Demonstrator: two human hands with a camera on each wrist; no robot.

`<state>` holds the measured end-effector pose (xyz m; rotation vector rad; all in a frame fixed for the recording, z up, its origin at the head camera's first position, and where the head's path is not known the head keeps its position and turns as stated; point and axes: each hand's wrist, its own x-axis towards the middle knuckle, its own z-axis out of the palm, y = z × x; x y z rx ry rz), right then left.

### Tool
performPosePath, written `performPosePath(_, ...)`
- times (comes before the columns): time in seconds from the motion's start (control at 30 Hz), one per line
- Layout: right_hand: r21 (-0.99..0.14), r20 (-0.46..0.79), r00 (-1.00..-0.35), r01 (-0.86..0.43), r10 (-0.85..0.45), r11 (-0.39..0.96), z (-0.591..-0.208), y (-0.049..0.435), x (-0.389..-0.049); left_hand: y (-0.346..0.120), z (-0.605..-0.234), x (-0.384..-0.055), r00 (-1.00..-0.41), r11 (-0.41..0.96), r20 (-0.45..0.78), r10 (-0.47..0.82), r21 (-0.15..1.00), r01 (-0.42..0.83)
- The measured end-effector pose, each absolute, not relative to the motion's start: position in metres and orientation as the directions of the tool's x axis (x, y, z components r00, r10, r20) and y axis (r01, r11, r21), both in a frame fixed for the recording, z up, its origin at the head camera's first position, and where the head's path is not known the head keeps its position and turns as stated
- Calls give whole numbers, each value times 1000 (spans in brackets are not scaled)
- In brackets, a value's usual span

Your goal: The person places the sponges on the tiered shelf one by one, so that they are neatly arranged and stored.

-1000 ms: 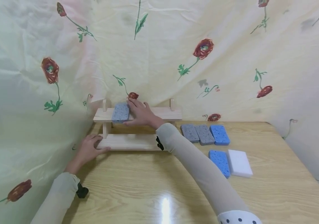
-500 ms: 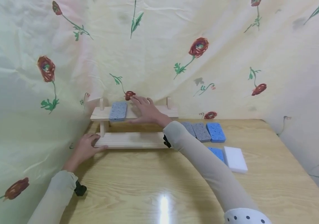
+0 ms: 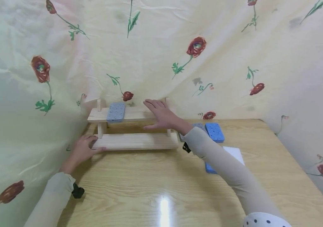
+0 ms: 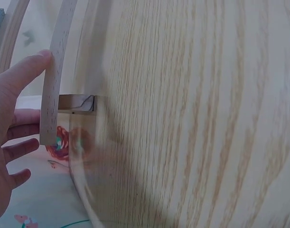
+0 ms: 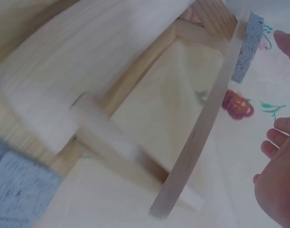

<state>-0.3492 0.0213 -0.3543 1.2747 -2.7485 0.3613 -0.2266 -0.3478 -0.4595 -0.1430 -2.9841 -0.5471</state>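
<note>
A two-tier wooden shelf (image 3: 138, 142) stands against the fabric backdrop. My left hand (image 3: 80, 151) holds the left end of its lower board; in the left wrist view the thumb lies on one side of the board and fingers on the other. On the upper board, near the left post, lies a grey-blue sponge (image 3: 116, 112). My right hand (image 3: 165, 116) is over the right part of that board with fingers extended, holding nothing and apart from the sponge. The right wrist view shows this hand (image 5: 282, 156) beside the upper board, partly cut off by the frame.
Right of the shelf, a blue sponge (image 3: 214, 132) lies beside grey sponges (image 3: 199, 126), partly hidden by the right sleeve. Another blue sponge (image 3: 210, 168) and a white sponge (image 3: 235, 154) show from behind the forearm. Flowered fabric (image 3: 150, 63) hangs behind and at both sides of the table.
My right hand has left the grey-blue sponge and moved rightward along the upper board. The sponge stays in its place on the shelf. The left hand keeps its hold; the head view has shifted slightly.
</note>
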Motion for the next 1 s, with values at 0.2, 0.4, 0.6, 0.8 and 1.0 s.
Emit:
performPosePath(0.2,-144,182,-627,-779,-757,611,-361,56,-339,-347,-459,-227,-993,928,96,69,359,100)
performPosePath(0.4,-132,186,-612,-791,-769,598,-368,93,-324,-348,-460,-228,-994,922,82,68,376,95)
performPosePath(0.6,-149,180,-604,-797,-776,586,-375,132,-307,-348,-458,-228,-994,923,75,75,373,98)
performPosePath(0.8,-154,206,-602,-798,-771,582,-385,169,-296,-347,-459,-228,-996,924,51,79,371,92)
performPosePath(1.0,-128,221,-598,-801,-770,585,-395,201,-286,-346,-457,-229,-994,927,64,89,361,106)
